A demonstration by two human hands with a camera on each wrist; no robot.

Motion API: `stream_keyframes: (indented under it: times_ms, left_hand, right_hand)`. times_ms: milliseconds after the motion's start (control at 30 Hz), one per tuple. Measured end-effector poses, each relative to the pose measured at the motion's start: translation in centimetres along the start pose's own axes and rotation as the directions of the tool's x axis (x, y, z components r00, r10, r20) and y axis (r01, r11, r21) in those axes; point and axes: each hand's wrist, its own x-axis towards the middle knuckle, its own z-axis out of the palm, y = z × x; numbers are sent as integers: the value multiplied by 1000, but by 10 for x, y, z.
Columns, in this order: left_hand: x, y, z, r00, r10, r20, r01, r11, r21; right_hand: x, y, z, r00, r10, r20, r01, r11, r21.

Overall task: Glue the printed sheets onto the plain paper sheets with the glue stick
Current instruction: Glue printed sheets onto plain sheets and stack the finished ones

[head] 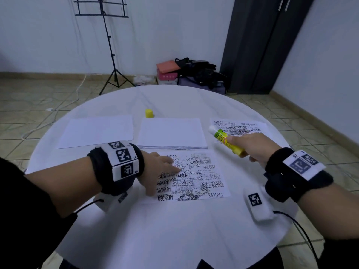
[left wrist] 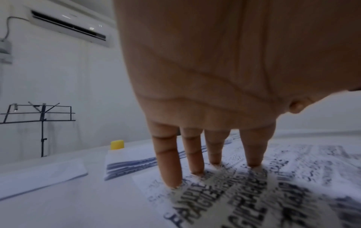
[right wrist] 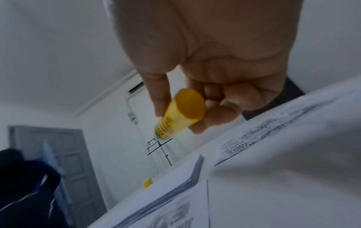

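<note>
- Left hand [head: 155, 167] lay flat, fingers [left wrist: 170, 162] straight, pressing printed sheet [head: 202, 177]; its left edge was hidden beneath.
- Right hand [head: 252, 148] gripped glue stick [head: 227, 140], lifted off the bench [head: 174, 230]; fingers largely hidden.
- Yellow cap [head: 149, 113] stood beyond the plain paper stack [head: 171, 133].

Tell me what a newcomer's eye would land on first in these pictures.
First, the uncapped glue stick, bright yellow-green, gripped in the right hand and raised above the table's right side. Next, the densely printed sheet lying print side up at the near centre of the round white table, with the left hand pressing straight fingers on its left part. Behind it, the small yellow cap stands beyond the stack of plain paper.
</note>
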Motion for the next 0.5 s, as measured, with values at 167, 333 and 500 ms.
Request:
stream_keyframes:
  times_ms: [167,333,500]
  left_hand:
    - [0,1,2,995,13,-99,-25,993,-118]
    - [3,-1,7,990,3,-138,-25,986,-163]
    - [2,-2,4,984,-3,-176,-38,973,-228]
  right_hand:
    - [9,-1,6,996,30,80,-44,982,185]
    - [20,-7,16,988,69,140,-112,937,330]
    - [37,-7,16,999,28,-39,-26,999,47]
